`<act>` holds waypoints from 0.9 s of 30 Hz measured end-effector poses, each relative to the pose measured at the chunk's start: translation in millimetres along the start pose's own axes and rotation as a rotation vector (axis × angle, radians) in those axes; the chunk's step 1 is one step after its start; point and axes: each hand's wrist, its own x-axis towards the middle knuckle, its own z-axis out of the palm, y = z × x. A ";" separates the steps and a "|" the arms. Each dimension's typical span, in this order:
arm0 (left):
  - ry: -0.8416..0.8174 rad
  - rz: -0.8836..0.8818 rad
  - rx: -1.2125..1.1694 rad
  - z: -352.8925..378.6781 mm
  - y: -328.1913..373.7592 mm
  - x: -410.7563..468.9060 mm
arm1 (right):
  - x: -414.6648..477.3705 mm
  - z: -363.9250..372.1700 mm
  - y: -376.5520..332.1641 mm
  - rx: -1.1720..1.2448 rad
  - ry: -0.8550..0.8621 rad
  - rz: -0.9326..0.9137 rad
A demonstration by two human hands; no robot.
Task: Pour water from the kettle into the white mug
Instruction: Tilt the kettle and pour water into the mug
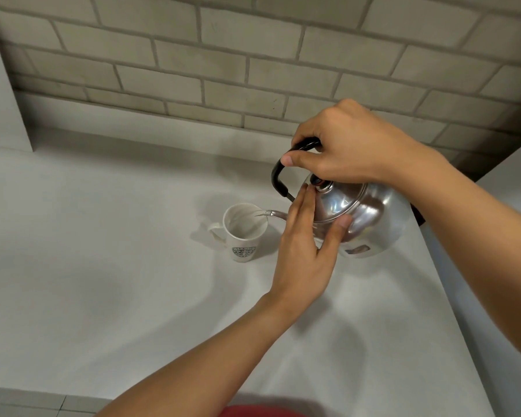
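kettle point(364, 215) tilted left, spout over white mug point(243, 231) rim; water prob. running in. right hand point(346, 145) fist closed on black handle, left hand point(306, 245) flat, open vs lid. counter point(103, 281) bare left/front, edge close at right.

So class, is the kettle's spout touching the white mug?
Apart. The head view shows the spout tip hanging over the white mug opening, clear of the rim.
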 end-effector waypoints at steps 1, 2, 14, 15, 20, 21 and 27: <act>0.001 -0.003 -0.002 0.5 1.3 0.1 | 0.2 -1.0 -0.8 -0.005 0.000 -0.002; 0.004 -0.004 -0.007 1.1 2.7 0.1 | 0.5 -1.9 -1.8 -0.012 -0.002 -0.003; 0.043 -0.003 -0.064 7.6 13.2 -0.7 | 2.5 -14.0 -9.0 -0.069 -0.036 -0.005; 0.043 -0.001 -0.068 8.0 13.7 -1.3 | 2.3 -14.8 -9.4 -0.075 -0.034 -0.011; 0.055 -0.016 -0.085 9.4 15.4 -3.2 | 2.8 -15.0 -10.6 -0.082 -0.030 -0.035; 0.058 -0.013 -0.088 9.6 15.4 -3.3 | 3.1 -14.5 -10.4 -0.080 -0.029 -0.038; 0.066 0.001 -0.092 10.1 14.8 -5.5 | 1.4 -11.7 -10.2 -0.080 -0.025 -0.050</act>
